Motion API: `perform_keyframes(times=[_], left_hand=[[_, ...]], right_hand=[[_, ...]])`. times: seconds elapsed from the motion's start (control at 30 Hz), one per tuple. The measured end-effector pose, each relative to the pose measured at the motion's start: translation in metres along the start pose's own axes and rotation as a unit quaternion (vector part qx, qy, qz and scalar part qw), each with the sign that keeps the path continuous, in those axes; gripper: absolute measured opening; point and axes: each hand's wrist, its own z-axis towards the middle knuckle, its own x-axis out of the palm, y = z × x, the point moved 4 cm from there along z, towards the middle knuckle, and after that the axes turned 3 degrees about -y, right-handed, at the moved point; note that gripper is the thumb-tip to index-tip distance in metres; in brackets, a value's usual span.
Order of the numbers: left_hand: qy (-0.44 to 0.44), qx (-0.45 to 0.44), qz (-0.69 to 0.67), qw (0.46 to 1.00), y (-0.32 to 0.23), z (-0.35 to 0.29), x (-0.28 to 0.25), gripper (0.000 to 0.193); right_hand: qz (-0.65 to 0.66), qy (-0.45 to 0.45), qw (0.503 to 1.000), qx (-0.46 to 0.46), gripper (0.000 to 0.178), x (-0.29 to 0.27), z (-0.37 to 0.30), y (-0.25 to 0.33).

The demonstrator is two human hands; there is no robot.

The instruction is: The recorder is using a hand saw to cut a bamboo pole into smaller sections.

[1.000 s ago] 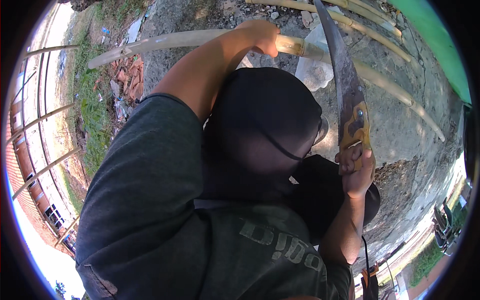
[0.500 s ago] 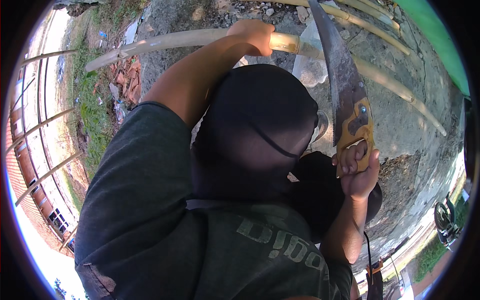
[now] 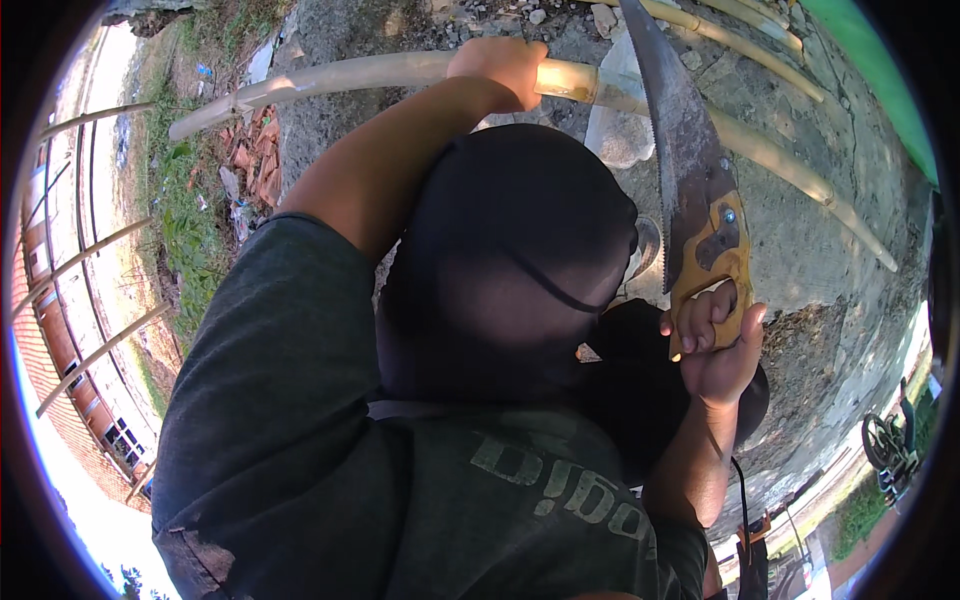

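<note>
A long, pale bamboo pole [image 3: 350,76] runs across the far side of the view, from the far left to the right. My left hand [image 3: 495,70] is closed around it, just left of a brighter yellow stretch. In my right hand [image 3: 716,335] is a handsaw [image 3: 690,150], its yellow handle wrapped by my fingers. The worn grey blade points away from me, teeth facing left, and crosses in front of the pole. Whether blade and bamboo touch, I cannot tell. My dark-clad knee [image 3: 510,220] is raised between my arms, near the pole.
More bamboo poles [image 3: 755,55] lie on the rough concrete [image 3: 790,250] at the far right, near a green surface [image 3: 870,70]. Broken reddish tile pieces [image 3: 262,165] and grass [image 3: 185,240] are at the left. Thin upright poles [image 3: 95,245] stand beyond them.
Both hands keep their grips, and the saw stays across the pole. Only a very slight shift of the view and arms shows.
</note>
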Motion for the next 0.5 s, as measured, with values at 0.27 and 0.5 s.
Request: perform_keyframes(times=[0.27, 0.5], left_hand=[[0.028, -0.001, -0.008, 1.0, 0.004, 0.0036, 0.0003, 0.037], [0.043, -0.011, -0.006, 0.999, 0.0022, 0.0018, -0.0035, 0.037]], right_hand=[[0.003, 0.012, 1.0, 0.0, 0.055, 0.0015, -0.0008, -0.0013], [-0.003, 0.006, 1.0, -0.004, 0.055, 0.0072, -0.0023, 0.0001]])
